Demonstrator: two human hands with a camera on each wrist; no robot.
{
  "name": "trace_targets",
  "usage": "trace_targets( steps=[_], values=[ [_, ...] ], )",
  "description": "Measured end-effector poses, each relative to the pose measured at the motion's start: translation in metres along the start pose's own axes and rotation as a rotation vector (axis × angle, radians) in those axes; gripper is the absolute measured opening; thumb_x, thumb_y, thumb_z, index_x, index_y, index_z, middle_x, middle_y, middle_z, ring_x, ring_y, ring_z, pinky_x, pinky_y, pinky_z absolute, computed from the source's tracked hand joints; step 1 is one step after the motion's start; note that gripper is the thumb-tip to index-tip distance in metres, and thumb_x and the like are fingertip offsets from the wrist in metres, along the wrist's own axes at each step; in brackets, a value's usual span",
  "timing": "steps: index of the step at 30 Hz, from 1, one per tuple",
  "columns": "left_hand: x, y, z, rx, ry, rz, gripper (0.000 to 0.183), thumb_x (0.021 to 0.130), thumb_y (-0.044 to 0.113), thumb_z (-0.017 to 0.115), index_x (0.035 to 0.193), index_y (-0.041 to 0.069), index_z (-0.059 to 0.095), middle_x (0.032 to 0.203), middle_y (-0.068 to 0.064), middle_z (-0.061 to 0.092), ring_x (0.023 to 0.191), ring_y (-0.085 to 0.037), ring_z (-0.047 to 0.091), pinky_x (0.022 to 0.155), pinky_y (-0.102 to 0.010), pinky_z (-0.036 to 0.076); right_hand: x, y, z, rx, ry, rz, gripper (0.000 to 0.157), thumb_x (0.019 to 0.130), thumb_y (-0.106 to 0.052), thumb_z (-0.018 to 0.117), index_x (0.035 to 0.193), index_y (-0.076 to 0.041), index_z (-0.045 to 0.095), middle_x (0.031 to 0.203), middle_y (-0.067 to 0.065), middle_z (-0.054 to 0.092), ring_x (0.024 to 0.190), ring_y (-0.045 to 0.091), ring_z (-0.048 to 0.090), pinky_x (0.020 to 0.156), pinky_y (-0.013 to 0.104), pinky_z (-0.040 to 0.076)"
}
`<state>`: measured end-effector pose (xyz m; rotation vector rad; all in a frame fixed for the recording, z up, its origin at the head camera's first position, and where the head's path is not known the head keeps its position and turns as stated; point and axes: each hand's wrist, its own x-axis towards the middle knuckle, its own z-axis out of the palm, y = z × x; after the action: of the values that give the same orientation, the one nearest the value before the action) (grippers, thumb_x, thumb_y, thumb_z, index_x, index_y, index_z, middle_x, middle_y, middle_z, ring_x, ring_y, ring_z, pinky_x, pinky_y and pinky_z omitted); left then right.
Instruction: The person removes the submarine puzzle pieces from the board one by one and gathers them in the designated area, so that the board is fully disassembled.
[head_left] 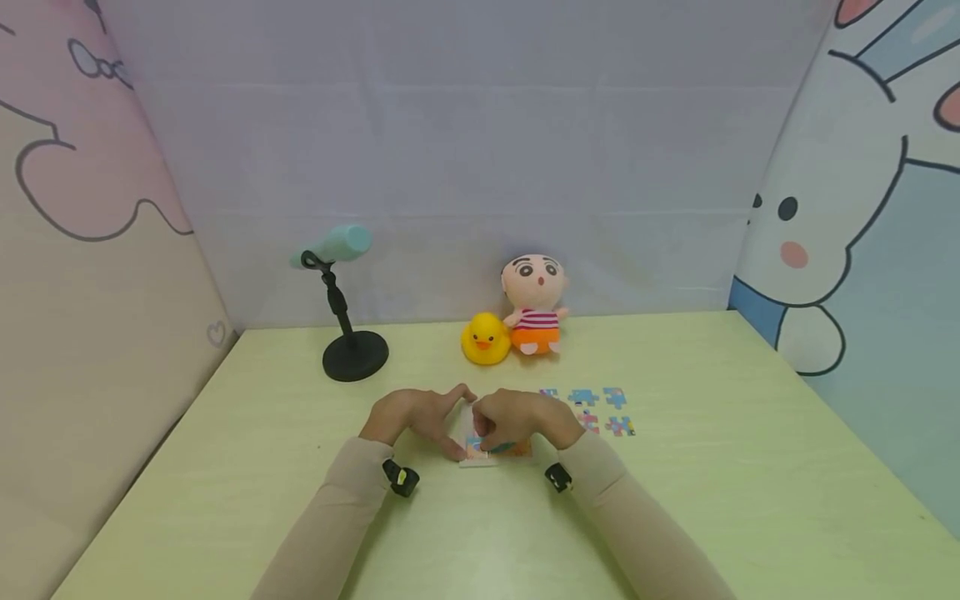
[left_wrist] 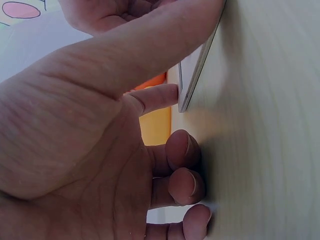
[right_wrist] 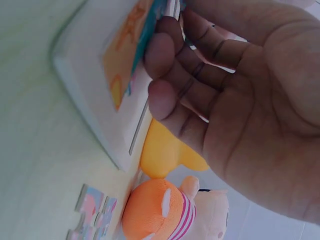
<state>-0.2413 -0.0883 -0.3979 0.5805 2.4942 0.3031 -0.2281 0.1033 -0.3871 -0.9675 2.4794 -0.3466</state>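
Observation:
A white-bordered puzzle board [head_left: 467, 421] lies on the table, partly filled with a coloured picture [right_wrist: 120, 65] of orange and teal; both hands cover much of it. My left hand [head_left: 427, 414] holds the board's left side between thumb and index finger, one at the near edge and one at the far corner. In the left wrist view its other fingers [left_wrist: 185, 186] rest on the table beside the board. Over the board, my right hand [head_left: 513, 417] has its fingers bent down and pinches what seems a small puzzle piece, mostly hidden by the fingertips [right_wrist: 160, 54].
Several loose puzzle pieces [head_left: 620, 426] lie right of the board. Behind it sit a yellow rubber duck [head_left: 486, 340] and a plush doll [head_left: 537, 304] in orange shorts. A black stand [head_left: 355, 356] with a mint-green cylinder [head_left: 341, 243] stands at the back left.

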Motion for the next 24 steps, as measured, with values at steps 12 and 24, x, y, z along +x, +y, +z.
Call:
trace_targets(
  steps=[12, 24],
  values=[
    [0.005, 0.002, 0.006, 0.011, 0.009, -0.021, 0.086, 0.074, 0.058, 0.083, 0.142, 0.036, 0.032, 0.134, -0.008, 0.060, 0.118, -0.026, 0.056, 0.098, -0.052, 0.043, -0.010, 0.016, -0.007, 0.048, 0.044, -0.039, 0.014, 0.096, -0.017, 0.068, 0.084, -0.015, 0.061, 0.069, -0.007, 0.055, 0.061, 0.008, 0.050, 0.061, 0.022, 0.042],
    [0.001, 0.003, 0.003, -0.002, 0.015, -0.034, 0.088, 0.076, 0.055, 0.083, 0.144, 0.034, 0.032, 0.137, -0.009, 0.058, 0.120, -0.026, 0.055, 0.101, -0.051, 0.042, -0.048, 0.043, -0.018, 0.056, 0.028, 0.015, 0.015, 0.098, -0.014, 0.065, 0.083, -0.014, 0.063, 0.069, -0.007, 0.052, 0.058, 0.007, 0.046, 0.058, 0.022, 0.040]
  ],
)
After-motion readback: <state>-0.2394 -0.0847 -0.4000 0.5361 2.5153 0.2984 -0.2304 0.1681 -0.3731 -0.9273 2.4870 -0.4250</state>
